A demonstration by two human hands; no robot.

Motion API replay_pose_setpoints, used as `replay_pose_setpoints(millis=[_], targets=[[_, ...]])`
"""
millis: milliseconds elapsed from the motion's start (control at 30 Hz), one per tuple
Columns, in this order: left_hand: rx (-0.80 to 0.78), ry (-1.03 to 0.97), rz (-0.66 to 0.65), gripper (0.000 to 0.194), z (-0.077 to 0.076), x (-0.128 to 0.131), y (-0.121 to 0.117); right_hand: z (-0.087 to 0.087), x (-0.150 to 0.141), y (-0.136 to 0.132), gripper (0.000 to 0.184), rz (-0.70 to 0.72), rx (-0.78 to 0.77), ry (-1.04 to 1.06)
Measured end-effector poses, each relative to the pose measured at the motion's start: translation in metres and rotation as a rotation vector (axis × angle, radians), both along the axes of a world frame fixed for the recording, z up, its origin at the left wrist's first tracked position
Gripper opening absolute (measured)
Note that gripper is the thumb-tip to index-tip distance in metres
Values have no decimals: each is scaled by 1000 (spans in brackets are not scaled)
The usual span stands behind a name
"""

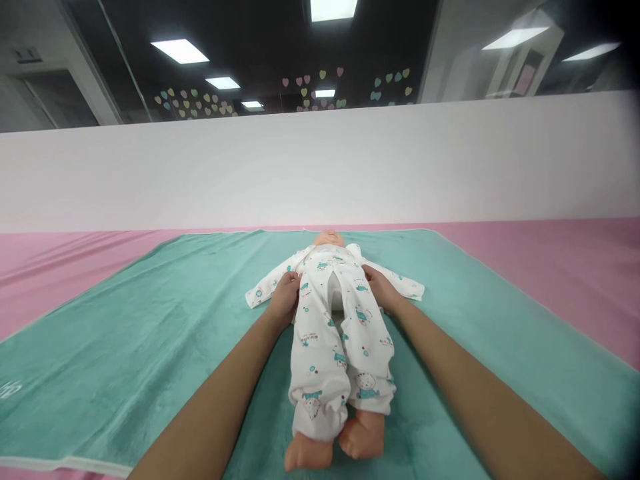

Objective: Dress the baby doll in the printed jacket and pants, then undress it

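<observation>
A baby doll (pixel 361 435) lies on its back, its bare feet toward me and its head at the far end. It wears white printed baby trousers (pixel 320 360) with an open crotch, and a matching long-sleeved top (pixel 278 275) whose sleeves spread out to both sides. At the waist's left side, my left hand (pixel 286 295) is closed, its fingers pinching the edge of the trousers. My right hand (pixel 381 288) holds the opposite side of the waist, its fingertips partly hidden against the cloth.
Beneath the doll a teal blanket (pixel 150 340) with a white edge spreads over a pink cover (pixel 575 280). Behind stands a low white wall (pixel 320 173), with dark glass (pixel 260 47) above it bearing heart-shaped stickers and light reflections.
</observation>
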State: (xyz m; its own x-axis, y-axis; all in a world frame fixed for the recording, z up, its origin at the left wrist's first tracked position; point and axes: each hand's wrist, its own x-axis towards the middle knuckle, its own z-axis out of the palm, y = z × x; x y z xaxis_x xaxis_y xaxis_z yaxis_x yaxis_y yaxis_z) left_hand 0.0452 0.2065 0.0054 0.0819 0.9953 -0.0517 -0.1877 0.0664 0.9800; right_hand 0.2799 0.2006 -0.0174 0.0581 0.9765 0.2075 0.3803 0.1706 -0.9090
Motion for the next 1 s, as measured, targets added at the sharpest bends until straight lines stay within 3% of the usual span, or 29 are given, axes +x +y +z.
replay_pose_setpoints(millis=[200, 400, 567, 733, 900, 1000], targets=[[-1, 66, 65, 19, 1, 4, 1, 8, -4, -8, 6, -92, 146, -301], [44, 96, -66, 21, -4, 2, 4, 9, -1, -9, 18, -226, 324, -749], [77, 119, -201, 33, -4, -7, 3, -1, 7, 5, 24, -136, 167, -738], [141, 202, -271, 29, -3, -10, 2, -5, 12, 12, 31, -69, 167, -745], [247, 416, -94, 15, -6, -6, 2, 2, 8, 3, 32, -79, 216, -736], [252, 427, -55, 13, -8, -5, 3, 5, 5, -2, 30, -97, 240, -751]])
